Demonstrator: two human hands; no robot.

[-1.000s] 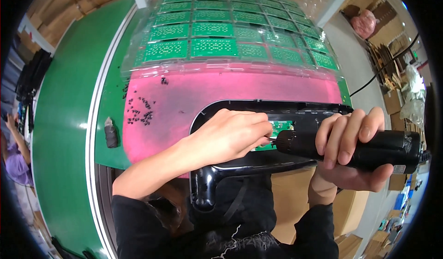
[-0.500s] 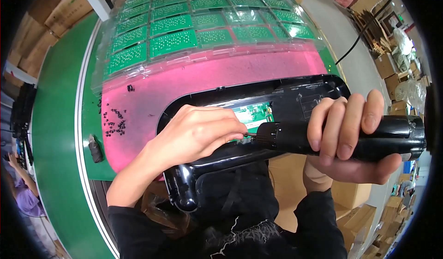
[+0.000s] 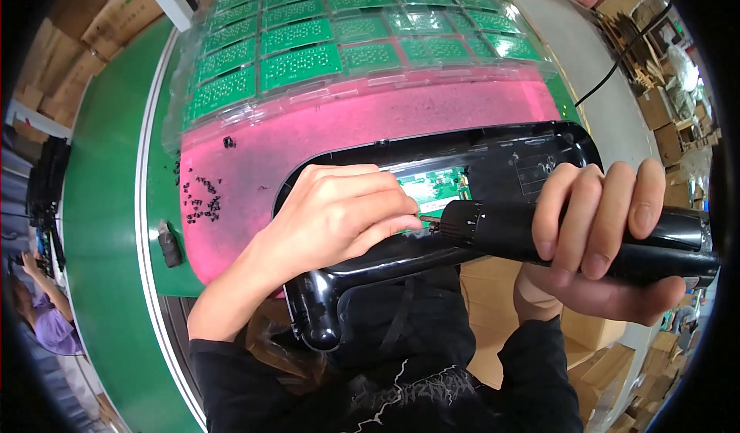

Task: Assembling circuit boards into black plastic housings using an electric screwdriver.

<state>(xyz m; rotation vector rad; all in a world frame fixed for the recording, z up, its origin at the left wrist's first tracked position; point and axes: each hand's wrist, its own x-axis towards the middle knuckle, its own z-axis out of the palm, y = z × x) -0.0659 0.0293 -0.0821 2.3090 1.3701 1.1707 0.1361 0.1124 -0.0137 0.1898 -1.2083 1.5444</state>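
My right hand (image 3: 597, 236) is wrapped round a black electric screwdriver (image 3: 501, 229), held roughly level with its bit pointing left. At the bit's tip, my left hand (image 3: 339, 217) pinches with thumb and forefinger. Whatever lies between those fingertips is too small to make out. Both hands are over a black plastic housing (image 3: 493, 151), which lies inner side up at the front of the pink mat and overhangs toward my lap. A green circuit board (image 3: 439, 190) sits inside the housing, partly covered by my left fingers and the screwdriver.
Clear trays of green circuit boards (image 3: 301, 67) stand at the back of the pink mat (image 3: 270, 136). Small black screws or similar bits (image 3: 202, 200) lie scattered at left, near a dark wrapped tool (image 3: 169, 245). Another person (image 3: 54, 321) is at far left; cardboard boxes flank the table.
The whole view has shifted slightly, so things appear a little further right. My right hand and the screwdriver have drawn slightly right; the left fingers stay pinched at the bit.
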